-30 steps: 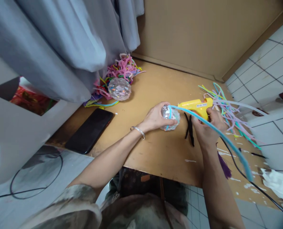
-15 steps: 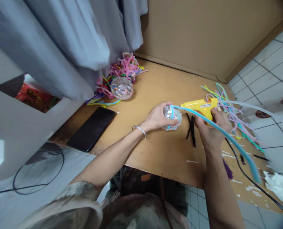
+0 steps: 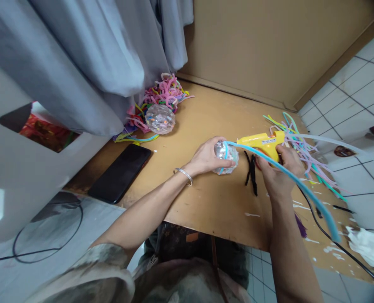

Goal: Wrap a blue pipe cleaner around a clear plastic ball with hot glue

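Note:
My left hand point(image 3: 208, 156) is wrapped round a clear, faceted ball point(image 3: 230, 155) with bits of colour inside. A light blue pipe cleaner point(image 3: 278, 163) runs over the ball, and its long free end arcs out to the right, passing in front of my right hand point(image 3: 283, 166). That right hand grips a yellow glue gun point(image 3: 260, 141) by its handle. The gun's nozzle points left, close to the top of the ball where the pipe cleaner lies; whether it touches I cannot tell. A long translucent glue stick point(image 3: 328, 139) sticks out of the gun's back.
Several black strips point(image 3: 253, 174) lie between the hands. A second clear ball point(image 3: 160, 119) rests by a heap of colourful pipe cleaners point(image 3: 166, 90). A black phone point(image 3: 121, 172) is at left. More pipe cleaners point(image 3: 322, 170), a black cord point(image 3: 319, 223) and white tissue point(image 3: 368, 248) are at right.
Almost nothing differs. The whole view has shifted slightly, while both hands keep their hold on the ball and the glue gun.

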A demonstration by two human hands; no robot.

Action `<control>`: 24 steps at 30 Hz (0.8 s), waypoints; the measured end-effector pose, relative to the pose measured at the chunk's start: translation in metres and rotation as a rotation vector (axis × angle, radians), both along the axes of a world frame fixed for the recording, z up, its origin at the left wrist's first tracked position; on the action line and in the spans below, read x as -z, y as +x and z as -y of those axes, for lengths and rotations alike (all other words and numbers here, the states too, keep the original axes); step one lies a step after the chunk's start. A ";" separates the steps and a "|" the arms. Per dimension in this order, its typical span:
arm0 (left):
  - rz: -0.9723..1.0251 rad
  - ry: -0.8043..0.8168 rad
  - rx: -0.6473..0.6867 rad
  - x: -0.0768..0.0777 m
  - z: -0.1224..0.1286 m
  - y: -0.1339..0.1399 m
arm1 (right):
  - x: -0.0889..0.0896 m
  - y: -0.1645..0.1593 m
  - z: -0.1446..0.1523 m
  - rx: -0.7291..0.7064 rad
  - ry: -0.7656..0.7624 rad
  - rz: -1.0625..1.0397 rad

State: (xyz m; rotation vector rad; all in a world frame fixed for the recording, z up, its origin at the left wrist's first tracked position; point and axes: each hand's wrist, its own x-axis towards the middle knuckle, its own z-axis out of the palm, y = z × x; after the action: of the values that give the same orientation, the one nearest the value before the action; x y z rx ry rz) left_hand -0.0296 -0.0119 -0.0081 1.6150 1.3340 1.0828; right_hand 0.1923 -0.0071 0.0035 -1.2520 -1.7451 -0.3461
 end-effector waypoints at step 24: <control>-0.025 0.043 0.015 0.003 0.003 0.003 | -0.008 0.002 0.008 -0.055 0.019 0.005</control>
State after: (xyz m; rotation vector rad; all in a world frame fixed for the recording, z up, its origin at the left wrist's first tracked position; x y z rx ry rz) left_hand -0.0268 -0.0149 -0.0112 1.6733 1.3207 1.0922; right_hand 0.1948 -0.0149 0.0111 -1.1879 -1.7733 -0.3327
